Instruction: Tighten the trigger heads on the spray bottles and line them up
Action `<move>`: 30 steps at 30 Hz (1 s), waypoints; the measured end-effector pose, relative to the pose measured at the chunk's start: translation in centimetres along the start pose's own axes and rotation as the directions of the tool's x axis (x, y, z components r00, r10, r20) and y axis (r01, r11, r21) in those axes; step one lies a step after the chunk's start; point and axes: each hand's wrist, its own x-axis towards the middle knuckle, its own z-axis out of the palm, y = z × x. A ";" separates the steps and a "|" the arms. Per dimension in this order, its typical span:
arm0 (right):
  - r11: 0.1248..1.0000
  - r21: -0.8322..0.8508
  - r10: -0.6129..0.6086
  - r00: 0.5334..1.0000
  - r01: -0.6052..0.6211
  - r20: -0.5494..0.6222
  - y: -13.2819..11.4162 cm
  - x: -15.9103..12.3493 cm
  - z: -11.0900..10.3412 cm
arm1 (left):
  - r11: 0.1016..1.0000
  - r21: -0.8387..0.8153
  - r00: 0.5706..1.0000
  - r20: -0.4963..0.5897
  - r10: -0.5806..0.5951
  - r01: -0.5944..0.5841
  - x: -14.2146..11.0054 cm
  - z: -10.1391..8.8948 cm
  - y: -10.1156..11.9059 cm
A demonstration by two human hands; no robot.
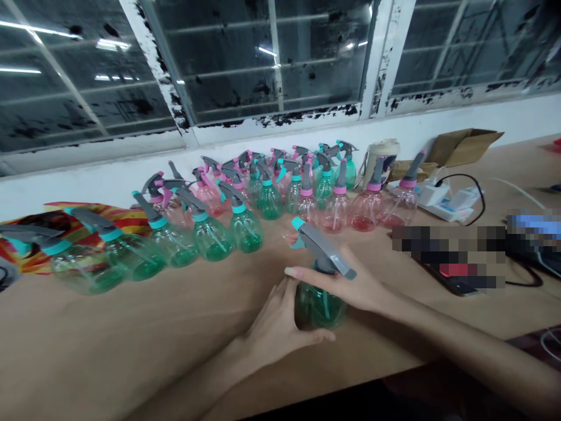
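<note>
A green spray bottle (323,305) with a grey trigger head and turquoise nozzle stands in front of me, close to the table's front edge. Around the left side of its round body curves my left hand (276,313), thumb across the near side. My right hand (353,286) closes on the bottle's neck from the right, just under the trigger head; its far fingers are partly hidden. Beyond my hands, a row of green spray bottles (213,238) runs to the left. Several pink spray bottles (336,211) stand behind the held one.
More bottles crowd toward the white wall. A pale cup (382,156), an open cardboard box (464,146) and a power strip (445,204) with plugs sit at the back right. A phone (456,280) and cables lie on the right. Patterned cloth (118,221) is behind the left bottles.
</note>
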 end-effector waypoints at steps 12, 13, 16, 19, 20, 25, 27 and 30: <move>1.000 0.016 0.012 0.988 -0.010 -0.155 2.9 2.1 -0.5 | 0.871 0.491 0.998 -0.058 0.006 0.024 -0.7 -2.8 -6.4; 1.000 0.015 0.015 0.988 -0.012 -0.154 3.0 2.3 -0.5 | 0.867 0.498 0.998 -0.064 0.000 0.032 -0.8 -2.7 -6.5; 0.999 0.028 0.020 0.990 -0.016 -0.142 3.4 2.9 -0.4 | 0.862 0.506 0.997 -0.076 -0.004 0.042 -0.9 -2.6 -6.6; 0.998 0.063 0.013 0.993 -0.006 -0.115 4.0 3.5 -0.2 | 0.857 0.512 0.997 -0.072 -0.017 0.052 -0.9 -2.6 -6.5; 0.997 0.075 0.005 0.994 0.003 -0.112 4.1 3.7 -0.1 | 0.856 0.514 0.997 -0.072 -0.024 0.057 -0.9 -2.6 -6.5; 0.996 0.092 -0.007 0.991 0.020 -0.135 4.3 4.1 0.2 | 0.843 0.533 0.997 -0.057 -0.059 0.080 -1.0 -2.7 -6.3; 0.997 0.073 0.008 0.990 0.002 -0.139 4.2 4.1 0.2 | 0.838 0.539 0.996 -0.055 -0.066 0.085 -1.0 -2.6 -6.3; 0.998 0.063 0.025 0.991 -0.017 -0.131 4.1 4.1 0.1 | 0.838 0.539 0.996 -0.057 -0.064 0.085 -1.1 -2.5 -6.3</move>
